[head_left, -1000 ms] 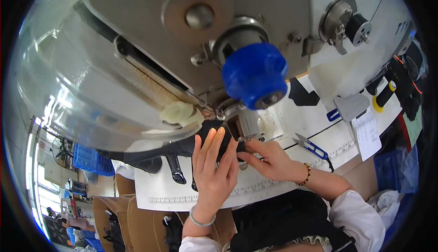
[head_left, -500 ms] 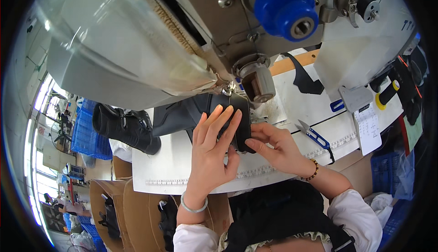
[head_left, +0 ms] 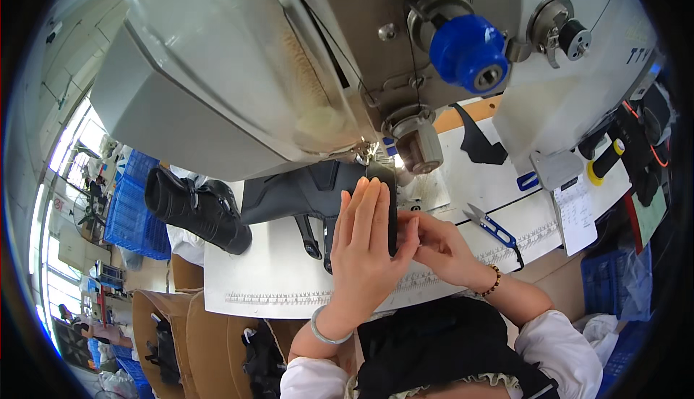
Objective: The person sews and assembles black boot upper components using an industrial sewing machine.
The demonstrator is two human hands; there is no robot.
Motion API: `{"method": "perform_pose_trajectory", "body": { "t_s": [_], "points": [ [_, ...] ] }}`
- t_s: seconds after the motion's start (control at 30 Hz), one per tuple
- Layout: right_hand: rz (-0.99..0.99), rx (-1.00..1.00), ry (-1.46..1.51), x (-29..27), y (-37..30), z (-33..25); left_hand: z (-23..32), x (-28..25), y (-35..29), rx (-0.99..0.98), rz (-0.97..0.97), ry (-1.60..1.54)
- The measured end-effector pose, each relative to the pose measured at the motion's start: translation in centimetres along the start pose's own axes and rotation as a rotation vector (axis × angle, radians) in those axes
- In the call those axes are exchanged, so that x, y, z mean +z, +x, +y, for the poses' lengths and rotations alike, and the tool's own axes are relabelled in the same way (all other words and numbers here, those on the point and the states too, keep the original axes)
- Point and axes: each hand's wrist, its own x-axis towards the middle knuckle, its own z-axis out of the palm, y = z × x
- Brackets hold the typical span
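A black leather-like boot upper (head_left: 289, 195) lies under the needle area of a sewing machine (head_left: 366, 155), its buckle straps (head_left: 309, 238) hanging toward me. My left hand (head_left: 365, 247) rests flat on its right part, fingers straight and side by side, thumb out to the right. My right hand (head_left: 444, 247) is at the piece's right edge with fingers bent in and closed on it; the left thumb partly covers its fingertips. The two hands touch or nearly touch there. Left of the machine, a finished-looking black boot (head_left: 195, 209) lies tilted on the table's edge.
Blue-handled thread snips (head_left: 495, 229) lie on the white table (head_left: 275, 276), right of my hands. Beyond are a black cut piece (head_left: 481, 142), a paper slip (head_left: 577, 215) and a thread spool (head_left: 607, 160). Cardboard boxes (head_left: 210, 341) and blue crates (head_left: 134, 207) stand at left.
My left hand has slid right across the boot upper, its fingers drawing together and its thumb coming to the right hand. The straps under the piece now show more. The whole view has shifted slightly.
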Motion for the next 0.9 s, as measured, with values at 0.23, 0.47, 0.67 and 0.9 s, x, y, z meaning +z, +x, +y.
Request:
{"method": "perform_pose_trajectory", "body": {
  "t_s": [0.23, 0.47, 0.67, 0.9],
  "points": [
    [-0.053, 0.16, 0.536, -1.4, 0.0, 1.8, 0.6, 1.4, -0.1, 0.003, 0.015, 0.23],
    [0.097, -0.123, 0.19, -2.5, 1.6, -1.5, -0.2, 2.9, -0.4, 0.095, 0.209, 0.325],
    [0.278, -0.506, -0.891, -5.9, 7.3, -1.9, -0.3, 2.7, -0.1, 0.207, 0.188, 0.266],
    [0.267, -0.448, -0.601, -5.7, 9.2, -1.4, -0.7, 2.6, 0.3, 0.31, 0.213, 0.323]
  ]
}}
